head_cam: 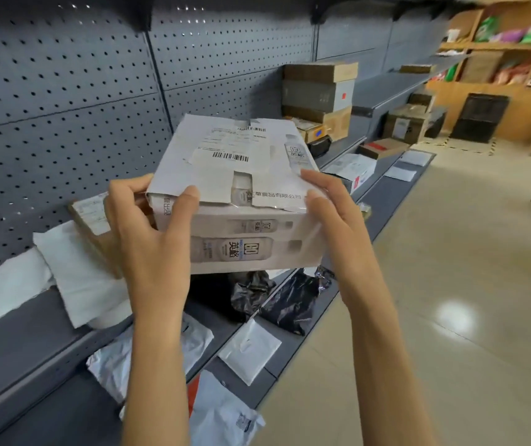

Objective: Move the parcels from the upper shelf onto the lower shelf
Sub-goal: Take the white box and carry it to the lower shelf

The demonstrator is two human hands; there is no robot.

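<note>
Grey pegboard backs the upper shelf (10, 342). Both hands, left hand (148, 243) and right hand (338, 226), clasp a torn white carton (235, 194) with film-wrapped bottles inside, held above soft mailers on the lower shelf (277, 355).

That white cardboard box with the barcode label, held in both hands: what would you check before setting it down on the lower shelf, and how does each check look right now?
1. Both hands on the white cardboard box: ok. Left hand and right hand each have a grip on a side.
2. Box level: ok, only slightly tilted.
3. Top flap intact: not ok, it is torn open near the front edge.
4. Free landing spot on the grey lower shelf: not ok directly below, where black plastic bags and a white mailer lie.
5. Box weight: cannot tell.
</note>
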